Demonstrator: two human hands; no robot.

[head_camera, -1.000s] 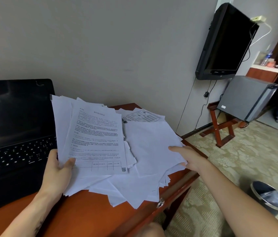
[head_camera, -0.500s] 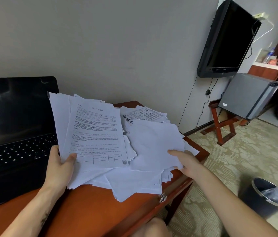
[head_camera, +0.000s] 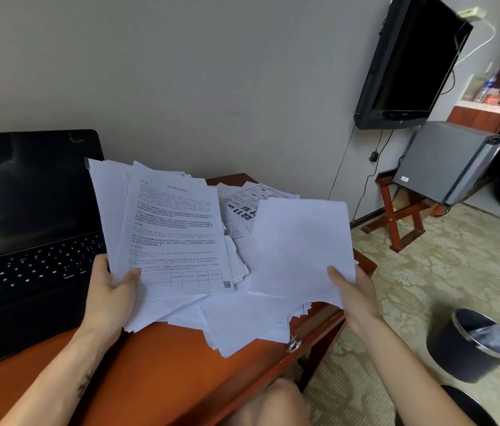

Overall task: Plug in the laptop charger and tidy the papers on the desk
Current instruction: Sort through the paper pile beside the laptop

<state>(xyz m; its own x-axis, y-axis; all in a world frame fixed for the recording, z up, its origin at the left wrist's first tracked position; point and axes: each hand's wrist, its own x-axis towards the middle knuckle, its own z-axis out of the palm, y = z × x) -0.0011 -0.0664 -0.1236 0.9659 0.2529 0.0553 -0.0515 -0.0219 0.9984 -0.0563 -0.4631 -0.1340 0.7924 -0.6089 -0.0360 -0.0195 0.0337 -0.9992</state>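
Left hand (head_camera: 110, 290): grips a fanned printed stack (head_camera: 175, 235), thumb on top.
Right hand (head_camera: 353, 290): pinches a blank sheet (head_camera: 301, 247) by its near corner.
Beneath both hands: loose papers (head_camera: 242, 327) litter the bench (head_camera: 165, 379).

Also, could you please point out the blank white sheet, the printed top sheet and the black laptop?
Blank white sheet (head_camera: 301, 241): head view, middle.
Printed top sheet (head_camera: 175, 235): head view, text.
Black laptop (head_camera: 27, 269): head view, keyboard.
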